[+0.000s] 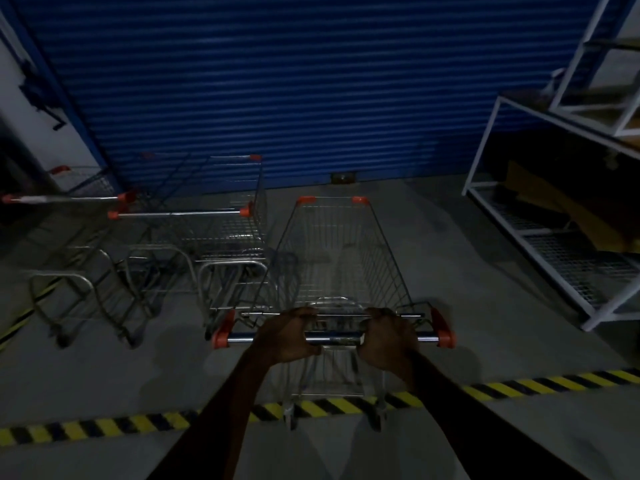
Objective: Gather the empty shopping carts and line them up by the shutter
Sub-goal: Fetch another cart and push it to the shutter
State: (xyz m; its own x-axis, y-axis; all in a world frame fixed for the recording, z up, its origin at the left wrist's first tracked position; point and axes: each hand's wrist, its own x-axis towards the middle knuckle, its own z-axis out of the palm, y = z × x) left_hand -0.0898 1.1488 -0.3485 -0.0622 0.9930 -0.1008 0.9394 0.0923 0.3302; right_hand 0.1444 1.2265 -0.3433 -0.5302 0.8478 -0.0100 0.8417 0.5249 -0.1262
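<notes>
An empty wire shopping cart (341,251) with orange corner caps stands right in front of me, nose toward the closed blue shutter (277,81). My left hand (289,336) grips its chrome handle bar (334,339) left of centre. My right hand (389,337) grips the same bar right of centre. To the left, a second empty cart (214,223) stands by the shutter. A third cart (69,199) sits further left, partly cut off and blurred.
A white metal shelf rack (554,216) with mesh shelves stands at the right, close to the cart's side. A yellow-and-black hazard stripe (104,427) crosses the grey floor under the cart's rear wheels. A white wall with a dark fixture (34,88) is at the far left.
</notes>
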